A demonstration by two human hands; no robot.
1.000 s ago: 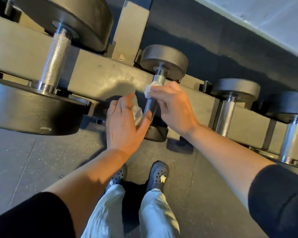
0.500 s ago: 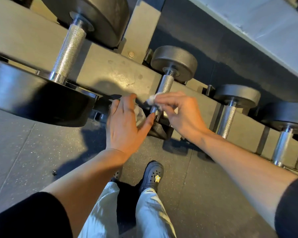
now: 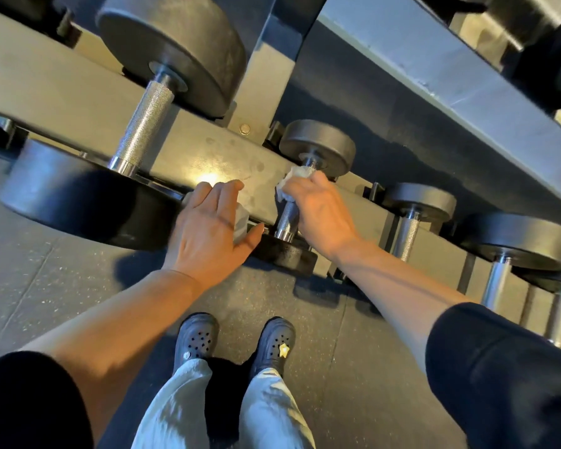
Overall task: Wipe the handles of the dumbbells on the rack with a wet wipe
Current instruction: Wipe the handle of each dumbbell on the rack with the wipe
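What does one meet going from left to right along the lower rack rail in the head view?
Large black dumbbell with knurled steel handle → left hand → right hand holding white wet wipe → small grey dumbbell

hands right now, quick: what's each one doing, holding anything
Left hand: fingers straight, resting on the rack rail; a pale object under it, unclear.
Right hand: grips the wet wipe around the small dumbbell's handle.

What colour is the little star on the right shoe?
Yellow: the star sits on the black right shoe, clearest in the head view.
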